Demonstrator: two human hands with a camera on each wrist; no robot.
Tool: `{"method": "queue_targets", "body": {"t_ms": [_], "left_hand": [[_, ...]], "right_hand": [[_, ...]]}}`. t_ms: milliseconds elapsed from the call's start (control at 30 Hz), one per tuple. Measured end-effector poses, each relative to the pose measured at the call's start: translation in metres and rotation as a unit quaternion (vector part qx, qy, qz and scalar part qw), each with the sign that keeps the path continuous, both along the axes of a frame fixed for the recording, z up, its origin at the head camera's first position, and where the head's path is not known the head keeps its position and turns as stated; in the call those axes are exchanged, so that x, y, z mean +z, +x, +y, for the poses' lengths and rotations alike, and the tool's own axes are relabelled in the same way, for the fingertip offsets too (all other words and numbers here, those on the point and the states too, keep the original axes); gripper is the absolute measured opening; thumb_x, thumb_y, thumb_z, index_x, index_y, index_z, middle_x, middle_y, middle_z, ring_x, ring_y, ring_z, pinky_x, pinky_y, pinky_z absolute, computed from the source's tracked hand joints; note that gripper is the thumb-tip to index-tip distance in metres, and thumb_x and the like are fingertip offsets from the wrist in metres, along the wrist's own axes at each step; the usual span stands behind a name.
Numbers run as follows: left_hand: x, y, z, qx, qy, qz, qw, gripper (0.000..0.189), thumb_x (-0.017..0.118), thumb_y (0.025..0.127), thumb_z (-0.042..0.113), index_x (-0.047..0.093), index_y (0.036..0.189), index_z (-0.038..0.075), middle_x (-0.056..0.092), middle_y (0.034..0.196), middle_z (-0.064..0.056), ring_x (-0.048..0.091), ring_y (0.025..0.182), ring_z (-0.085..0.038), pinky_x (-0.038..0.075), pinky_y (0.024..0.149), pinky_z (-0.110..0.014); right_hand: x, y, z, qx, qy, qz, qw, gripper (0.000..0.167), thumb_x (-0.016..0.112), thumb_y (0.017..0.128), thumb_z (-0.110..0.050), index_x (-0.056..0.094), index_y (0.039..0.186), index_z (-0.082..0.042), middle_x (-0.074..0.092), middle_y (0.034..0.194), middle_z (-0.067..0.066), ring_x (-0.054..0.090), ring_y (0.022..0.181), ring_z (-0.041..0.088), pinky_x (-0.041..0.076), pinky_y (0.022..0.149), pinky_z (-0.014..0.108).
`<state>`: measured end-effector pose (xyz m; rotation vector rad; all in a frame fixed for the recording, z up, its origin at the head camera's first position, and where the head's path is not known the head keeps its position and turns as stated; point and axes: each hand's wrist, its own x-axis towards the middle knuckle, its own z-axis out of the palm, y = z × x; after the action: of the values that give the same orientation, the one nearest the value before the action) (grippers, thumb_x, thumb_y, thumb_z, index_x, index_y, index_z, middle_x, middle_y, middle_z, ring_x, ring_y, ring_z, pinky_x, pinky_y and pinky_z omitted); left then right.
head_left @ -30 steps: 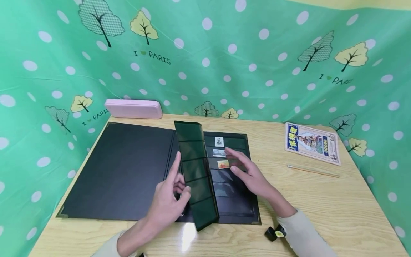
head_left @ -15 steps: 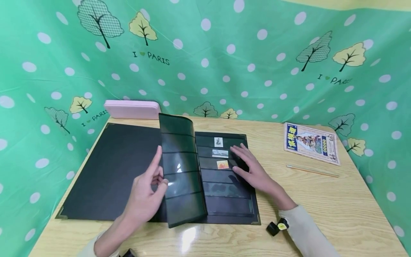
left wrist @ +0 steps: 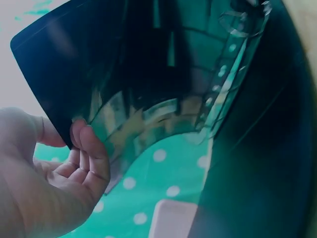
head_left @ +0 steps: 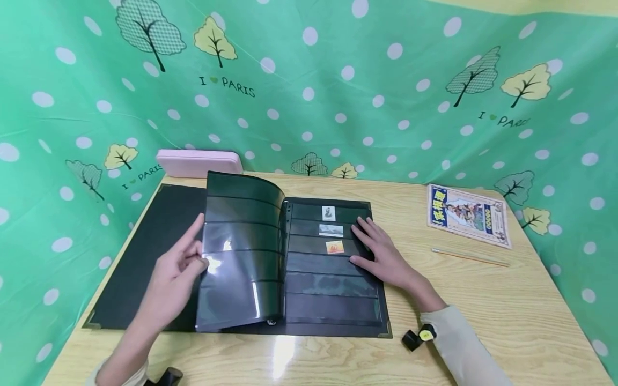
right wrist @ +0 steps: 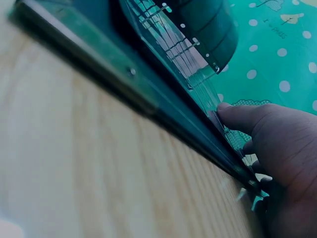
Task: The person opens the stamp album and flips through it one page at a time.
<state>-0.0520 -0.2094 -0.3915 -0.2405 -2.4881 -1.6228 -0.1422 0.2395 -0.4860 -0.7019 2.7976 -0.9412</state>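
Note:
A black ring-bound stamp album lies spread on the table. My left hand pinches the outer edge of one dark pocket page between thumb and fingers; the page curves up from the rings over the left cover. In the left wrist view the fingers curl at the page's edge. My right hand rests with fairly straight fingers along the right-hand page. That page's upper strips hold a portrait stamp, a grey landscape stamp and an orange-yellow stamp.
Behind the album stands a pink case against the green dotted cloth. To the right, a printed booklet and a pencil lie on the wooden table.
My left hand has carried the pocket page leftward, from near upright to leaning over the left cover, uncovering the whole right page. My right hand has shifted slightly right and settled on the page.

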Motion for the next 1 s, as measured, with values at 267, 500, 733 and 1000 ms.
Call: {"method": "queue_targets", "body": {"t_ms": [267,500,733,1000], "left_hand": [[0.009,-0.006,-0.031,0.017,-0.011,-0.030,0.9993,0.063,0.047,0.112,-0.004,0.037,0.173,0.009,0.047,0.097,0.002,0.042,0.078,-0.017,0.037,0.067,-0.029],[0.014,-0.011,-0.035,0.035,-0.005,-0.054,0.9979,0.060,0.044,0.115,0.003,0.037,0.174,0.011,0.043,0.097,0.002,0.038,0.073,-0.018,0.034,0.063,-0.032],[0.028,-0.019,-0.033,0.045,0.013,-0.044,0.9979,0.056,0.043,0.115,0.005,0.042,0.171,0.008,0.041,0.091,0.005,0.034,0.066,-0.018,0.029,0.058,-0.038],[0.018,-0.020,-0.059,0.039,-0.010,-0.070,0.9967,0.056,0.045,0.114,0.001,0.040,0.169,-0.001,0.043,0.090,0.008,0.035,0.066,-0.017,0.031,0.062,-0.033]], "right_hand": [[-0.003,-0.001,0.001,0.001,0.007,-0.002,1.0000,0.082,0.075,0.107,-0.034,0.036,0.173,-0.005,0.018,0.184,0.018,0.005,0.171,0.042,0.009,0.132,0.071],[-0.004,0.000,0.002,0.004,0.008,-0.002,1.0000,0.082,0.074,0.108,-0.036,0.035,0.173,-0.006,0.017,0.184,0.018,0.005,0.171,0.043,0.008,0.132,0.071],[-0.012,-0.002,0.008,0.017,-0.010,0.007,0.9998,0.084,0.071,0.108,-0.048,0.036,0.174,-0.010,0.018,0.185,0.014,0.005,0.172,0.038,0.006,0.132,0.070],[-0.001,0.002,0.002,0.013,0.004,0.007,0.9999,0.082,0.073,0.108,-0.040,0.037,0.173,-0.006,0.020,0.183,0.019,0.008,0.170,0.044,0.009,0.132,0.071]]}}
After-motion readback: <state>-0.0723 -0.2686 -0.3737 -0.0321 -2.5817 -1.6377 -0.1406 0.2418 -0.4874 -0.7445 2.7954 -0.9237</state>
